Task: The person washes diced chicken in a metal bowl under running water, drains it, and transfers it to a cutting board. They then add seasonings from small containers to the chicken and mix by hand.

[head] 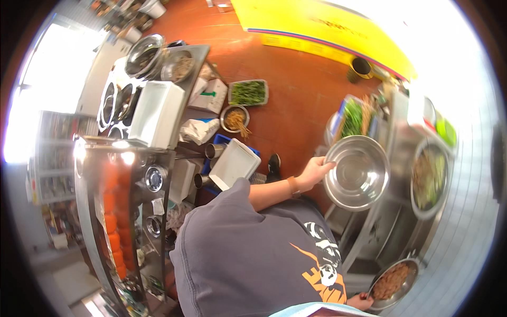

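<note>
My left hand (317, 172), with a brown band at its wrist, grips the rim of a round stainless steel bowl (356, 173). The bowl is tilted, its inside facing the camera, with no food in it. Low on the right, my right hand (360, 302) holds the rim of a second steel bowl (414, 277), which contains ground or chopped meat (392, 281). Beside it is the steel sink counter (402, 154), where a large bowl (446, 178) of pale and green vegetables stands.
Leafy greens (351, 119) lie in a container beyond the held bowl. On the floor are a tray of greens (248, 92) and a bowl of yellowish food (235, 119). A steel table (200, 53) with bowls and a white bin (158, 113) stands left. A yellow chest (317, 23) stands ahead.
</note>
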Demonstrator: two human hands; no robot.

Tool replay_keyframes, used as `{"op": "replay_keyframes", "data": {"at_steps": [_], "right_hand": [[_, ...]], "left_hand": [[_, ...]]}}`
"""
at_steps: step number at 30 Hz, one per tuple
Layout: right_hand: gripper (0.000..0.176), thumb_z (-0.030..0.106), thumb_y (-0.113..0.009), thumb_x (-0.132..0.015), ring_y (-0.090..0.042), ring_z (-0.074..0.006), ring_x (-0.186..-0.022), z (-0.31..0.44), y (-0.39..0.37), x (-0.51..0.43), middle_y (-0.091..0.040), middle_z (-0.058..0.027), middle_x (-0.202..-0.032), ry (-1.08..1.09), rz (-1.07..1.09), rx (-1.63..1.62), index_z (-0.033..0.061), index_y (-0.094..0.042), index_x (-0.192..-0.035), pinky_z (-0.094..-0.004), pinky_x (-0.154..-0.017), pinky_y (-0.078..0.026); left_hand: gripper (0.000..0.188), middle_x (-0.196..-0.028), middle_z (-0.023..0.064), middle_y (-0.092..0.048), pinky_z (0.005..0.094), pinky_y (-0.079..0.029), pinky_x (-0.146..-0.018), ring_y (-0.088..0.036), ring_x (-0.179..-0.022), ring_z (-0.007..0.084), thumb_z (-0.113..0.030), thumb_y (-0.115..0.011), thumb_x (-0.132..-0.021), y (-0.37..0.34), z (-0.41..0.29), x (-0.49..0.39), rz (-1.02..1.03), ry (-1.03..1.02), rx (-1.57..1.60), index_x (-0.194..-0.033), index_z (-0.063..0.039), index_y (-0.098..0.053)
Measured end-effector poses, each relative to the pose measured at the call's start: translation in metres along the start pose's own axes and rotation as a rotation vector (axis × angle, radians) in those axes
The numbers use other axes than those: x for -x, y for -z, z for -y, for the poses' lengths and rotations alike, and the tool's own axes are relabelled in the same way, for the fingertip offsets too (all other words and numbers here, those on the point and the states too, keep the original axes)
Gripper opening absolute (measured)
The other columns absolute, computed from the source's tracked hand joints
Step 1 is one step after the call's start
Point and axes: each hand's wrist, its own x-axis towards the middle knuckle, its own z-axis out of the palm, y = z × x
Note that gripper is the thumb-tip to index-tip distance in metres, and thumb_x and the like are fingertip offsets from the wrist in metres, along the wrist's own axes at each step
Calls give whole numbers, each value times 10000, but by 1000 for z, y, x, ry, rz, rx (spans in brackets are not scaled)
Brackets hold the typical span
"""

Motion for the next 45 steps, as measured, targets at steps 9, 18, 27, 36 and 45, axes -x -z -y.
{"op": "replay_keyframes", "data": {"at_steps": [9, 18, 27, 36, 45], "right_hand": [[90, 130, -570, -885, -421, -176, -505, -85, -350, 144, -572, -39, -783, -275, 410, 98, 118, -505, -825, -307, -450, -346], [245, 55, -625, -832, -607, -163, -663, -196, -851, 287, -665, -62, -948, -282, 983, 75, 42, -637, -1077, -276, -477, -414], [511, 183, -671, -919, -578, -120, -666, -218, -1188, 607, -684, -40, -1028, -296, 1670, 206, 81, -608, -1417, -270, -526, -448], [190, 181, -702, -932, -544, -199, -521, -242, -1379, 1011, -574, -78, -663, -264, 2027, 430, 60, -557, -906, -322, -490, -433], [145, 74, -627, -848, -524, -169, -472, -355, -1460, 1353, -605, -49, -733, -240, 2168, 515, 82, -561, -976, -308, -381, -365]], "left_hand": [[267, -1031, -5, -755, 335, -595, -672, -721, -840, 130, -371, -758, -1012, 226, -209, -114, -582, -57, 426, -1159, -158, -694], [265, -709, -29, -595, 253, -423, -466, -534, -546, 101, -293, -814, -983, 348, -386, -266, -765, -372, 665, -888, -155, -609], [261, -707, -29, -539, 275, -415, -502, -487, -565, 110, -265, -753, -1027, 414, -476, -326, -987, -581, 845, -867, -151, -580], [217, -731, -18, -590, 257, -387, -502, -493, -580, 84, -279, -673, -1077, 542, -529, -406, -1115, -738, 978, -938, -117, -634], [220, -722, 5, -601, 272, -382, -495, -536, -577, 115, -282, -720, -1042, 756, -660, -509, -1326, -630, 1155, -978, -96, -622]]}}
